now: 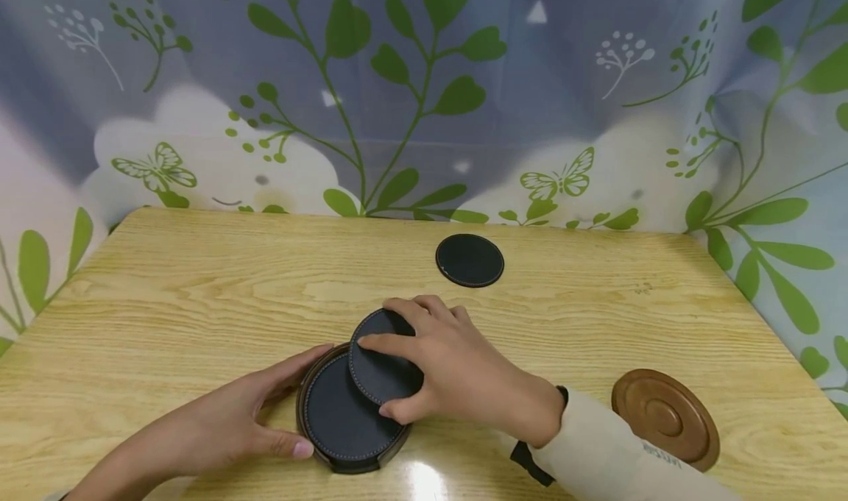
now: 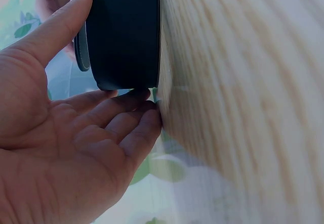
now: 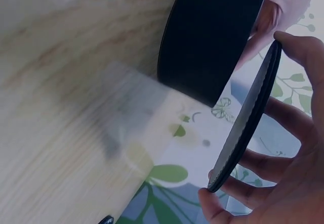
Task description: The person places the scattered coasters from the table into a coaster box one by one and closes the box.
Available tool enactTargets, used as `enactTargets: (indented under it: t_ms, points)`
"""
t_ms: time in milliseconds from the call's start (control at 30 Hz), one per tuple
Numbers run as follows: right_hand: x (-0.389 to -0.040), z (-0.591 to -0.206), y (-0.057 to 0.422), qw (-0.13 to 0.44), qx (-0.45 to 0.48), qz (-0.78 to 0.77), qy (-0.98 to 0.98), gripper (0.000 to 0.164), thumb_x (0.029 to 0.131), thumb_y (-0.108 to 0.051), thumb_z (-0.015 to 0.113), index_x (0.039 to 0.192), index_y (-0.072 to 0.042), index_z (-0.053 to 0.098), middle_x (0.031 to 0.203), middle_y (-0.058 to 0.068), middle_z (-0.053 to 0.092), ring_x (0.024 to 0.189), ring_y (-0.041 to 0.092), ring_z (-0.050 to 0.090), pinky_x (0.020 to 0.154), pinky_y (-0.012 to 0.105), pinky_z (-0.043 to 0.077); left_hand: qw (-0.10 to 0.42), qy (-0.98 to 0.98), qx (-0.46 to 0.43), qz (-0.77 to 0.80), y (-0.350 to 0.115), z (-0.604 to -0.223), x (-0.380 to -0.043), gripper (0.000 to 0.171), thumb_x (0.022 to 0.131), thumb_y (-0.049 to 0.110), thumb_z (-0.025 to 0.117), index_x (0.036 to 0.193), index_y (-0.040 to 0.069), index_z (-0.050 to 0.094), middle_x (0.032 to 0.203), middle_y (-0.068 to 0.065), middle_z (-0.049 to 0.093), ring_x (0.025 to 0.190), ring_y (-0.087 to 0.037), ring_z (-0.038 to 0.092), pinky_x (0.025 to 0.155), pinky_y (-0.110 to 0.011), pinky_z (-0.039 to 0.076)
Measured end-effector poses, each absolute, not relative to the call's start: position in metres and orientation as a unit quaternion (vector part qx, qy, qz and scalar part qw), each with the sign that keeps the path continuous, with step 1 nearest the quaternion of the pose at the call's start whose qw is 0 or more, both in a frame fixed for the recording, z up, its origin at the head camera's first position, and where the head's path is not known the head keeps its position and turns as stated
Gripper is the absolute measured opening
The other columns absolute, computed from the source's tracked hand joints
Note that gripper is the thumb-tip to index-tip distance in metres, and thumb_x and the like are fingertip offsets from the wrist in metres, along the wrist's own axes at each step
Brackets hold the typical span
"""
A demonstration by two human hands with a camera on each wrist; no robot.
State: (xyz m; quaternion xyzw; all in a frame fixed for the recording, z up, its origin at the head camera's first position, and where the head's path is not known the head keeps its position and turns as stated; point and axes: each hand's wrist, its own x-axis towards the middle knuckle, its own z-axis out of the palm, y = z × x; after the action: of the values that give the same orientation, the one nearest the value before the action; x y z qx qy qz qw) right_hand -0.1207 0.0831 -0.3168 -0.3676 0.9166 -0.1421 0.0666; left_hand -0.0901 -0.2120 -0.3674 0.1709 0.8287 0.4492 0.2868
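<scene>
A round dark coaster holder (image 1: 341, 466) stands on the table with a black leather coaster (image 1: 347, 427) visible inside its rim. My left hand (image 1: 225, 416) holds the holder's left side, thumb at the front and fingers toward the back. Over the holder's right part, my right hand (image 1: 457, 361) grips another black stitched coaster (image 1: 380, 357) by its edge, tilted and overlapping the holder. In the right wrist view, this coaster (image 3: 248, 118) appears edge-on between thumb and fingers, apart from the holder (image 3: 210, 42). The left wrist view shows the holder's dark side wall (image 2: 126, 37) beside my thumb and fingers.
Farther back on the wooden table (image 1: 232, 288) lies a single black coaster (image 1: 470, 260). A brown round disc with concentric rings (image 1: 665, 418) lies at the right, partly behind my right sleeve. Leaf-patterned curtain (image 1: 411, 118) hangs along the table's back edge and sides.
</scene>
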Motion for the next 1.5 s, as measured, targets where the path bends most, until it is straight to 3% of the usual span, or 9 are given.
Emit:
enactTargets:
  t_ms: [200,300,400,467,567,700,967,1500]
  points:
    - [-0.115,-0.32,0.073,0.082,-0.395,-0.126,0.906,0.065,0.086,-0.051,0.084,0.146,-0.038,0.062,0.163,0.007,0.044,0.143,0.028,0.044,0.105,0.061,0.045,0.289,0.831,0.166,0.446,-0.213,-0.369,-0.09,0.104,0.086,0.043,0.085,0.168,0.034,0.022,0.173,-0.008,0.029,0.16,-0.041,0.022,0.118,-0.057,0.037]
    - [-0.113,-0.322,0.067,0.089,-0.411,-0.117,0.9,0.066,0.086,-0.054,0.083,0.147,-0.04,0.061,0.163,0.004,0.044,0.144,0.026,0.043,0.106,0.06,0.046,0.292,0.832,0.164,0.442,-0.213,-0.369,-0.09,0.104,0.086,0.044,0.084,0.168,0.034,0.021,0.173,-0.01,0.029,0.16,-0.042,0.022,0.118,-0.058,0.037]
    - [-0.112,-0.324,0.063,0.091,-0.429,-0.107,0.892,0.067,0.087,-0.057,0.081,0.149,-0.041,0.058,0.163,0.001,0.043,0.143,0.024,0.043,0.102,0.056,0.048,0.297,0.826,0.163,0.451,-0.213,-0.368,-0.091,0.104,0.087,0.042,0.084,0.169,0.032,0.02,0.173,-0.013,0.028,0.16,-0.044,0.021,0.116,-0.071,0.031]
    - [-0.112,-0.326,0.061,0.091,-0.441,-0.102,0.887,0.068,0.088,-0.059,0.08,0.149,-0.041,0.057,0.162,-0.001,0.043,0.142,0.023,0.044,0.1,0.052,0.048,0.298,0.824,0.164,0.453,-0.213,-0.368,-0.091,0.104,0.088,0.041,0.084,0.169,0.032,0.02,0.173,-0.013,0.027,0.16,-0.045,0.021,0.116,-0.072,0.031]
    - [-0.111,-0.328,0.058,0.089,-0.459,-0.1,0.879,0.069,0.088,-0.06,0.079,0.15,-0.04,0.057,0.161,-0.002,0.044,0.14,0.022,0.044,0.096,0.046,0.047,0.297,0.823,0.166,0.454,-0.214,-0.368,-0.091,0.103,0.088,0.041,0.084,0.168,0.034,0.02,0.174,-0.011,0.026,0.16,-0.044,0.02,0.115,-0.073,0.03]
    - [-0.109,-0.33,0.056,0.087,-0.473,-0.1,0.871,0.068,0.088,-0.059,0.08,0.149,-0.04,0.058,0.161,-0.003,0.045,0.141,0.021,0.043,0.097,0.048,0.047,0.3,0.819,0.172,0.459,-0.214,-0.369,-0.091,0.102,0.089,0.04,0.083,0.168,0.034,0.019,0.174,-0.012,0.025,0.16,-0.045,0.019,0.115,-0.074,0.028]
    - [-0.109,-0.334,0.055,0.079,-0.487,-0.101,0.864,0.069,0.088,-0.06,0.079,0.15,-0.039,0.057,0.163,-0.004,0.043,0.141,0.02,0.043,0.093,0.04,0.043,0.3,0.815,0.182,0.461,-0.214,-0.37,-0.091,0.105,0.091,0.035,0.082,0.17,0.026,0.014,0.174,-0.018,0.021,0.159,-0.048,0.019,0.115,-0.075,0.028]
    - [-0.106,-0.338,0.058,0.062,-0.493,-0.09,0.863,0.072,0.089,-0.061,0.077,0.153,-0.038,0.053,0.166,-0.004,0.039,0.145,0.018,0.04,0.094,0.041,0.043,0.309,0.809,0.181,0.467,-0.215,-0.37,-0.091,0.105,0.092,0.035,0.081,0.17,0.022,0.012,0.174,-0.02,0.02,0.158,-0.048,0.021,0.116,-0.072,0.03]
